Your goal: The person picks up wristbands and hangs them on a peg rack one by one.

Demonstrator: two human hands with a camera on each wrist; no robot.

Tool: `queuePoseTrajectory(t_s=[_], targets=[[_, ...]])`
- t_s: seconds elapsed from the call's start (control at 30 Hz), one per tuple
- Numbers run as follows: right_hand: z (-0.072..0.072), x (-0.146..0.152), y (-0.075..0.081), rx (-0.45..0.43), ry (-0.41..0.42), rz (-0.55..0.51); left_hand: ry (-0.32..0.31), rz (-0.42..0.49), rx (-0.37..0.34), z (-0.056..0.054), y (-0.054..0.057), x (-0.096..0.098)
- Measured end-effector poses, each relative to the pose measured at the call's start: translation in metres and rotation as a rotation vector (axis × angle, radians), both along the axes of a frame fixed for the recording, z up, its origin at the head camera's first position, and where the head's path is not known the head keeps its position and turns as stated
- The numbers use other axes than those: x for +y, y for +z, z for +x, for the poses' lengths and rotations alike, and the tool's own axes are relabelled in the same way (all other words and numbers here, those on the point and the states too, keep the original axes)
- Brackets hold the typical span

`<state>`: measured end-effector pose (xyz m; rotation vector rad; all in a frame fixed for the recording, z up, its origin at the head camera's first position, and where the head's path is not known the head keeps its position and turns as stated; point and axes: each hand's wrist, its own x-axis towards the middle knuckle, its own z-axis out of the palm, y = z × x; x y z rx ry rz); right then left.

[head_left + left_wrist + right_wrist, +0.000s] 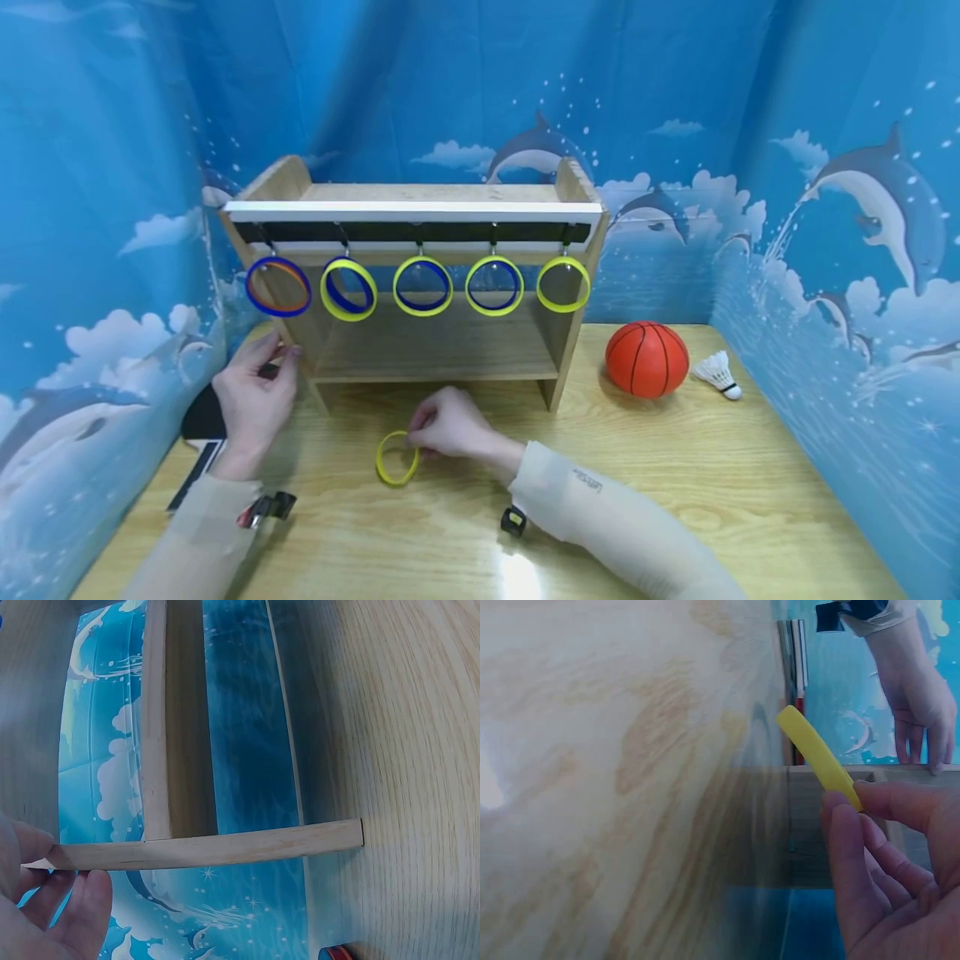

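My right hand (450, 423) pinches a thin yellow ring (817, 754) between thumb and fingertips, low over the table in front of the wooden shelf (435, 354). In the right wrist view the ring appears nearly edge-on. My left hand (255, 392) grips the front edge of the shelf's left side panel (210, 851), fingers on one side and thumb on the other. Along the shelf's top front, several rings hang from metal hooks. At the far left a blue ring (248, 292) hangs with an orange one; a yellow ring (540, 287) hangs at the far right.
Right of the shelf lie a red toy basketball (647, 360) and a white shuttlecock (716, 372). A black rounded object (202, 414), partly behind my left hand, lies at the table's left side. Blue dolphin-print curtains (450, 83) enclose the wooden table (675, 467).
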<state>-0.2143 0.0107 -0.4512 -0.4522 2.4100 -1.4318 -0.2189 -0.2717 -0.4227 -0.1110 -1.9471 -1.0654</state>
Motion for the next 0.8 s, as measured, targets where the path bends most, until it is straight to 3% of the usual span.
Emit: queuePoseTrajectory(t_s=[0.33, 0.8], targets=[[0.004, 0.026, 0.012, 0.008, 0.054, -0.098, -0.006, 0.002, -0.002, 0.0, 0.002, 0.001], [0.022, 0.07, 0.05, 0.099, 0.082, -0.186, 0.0, -0.006, -0.004, 0.001, 0.001, 0.0]])
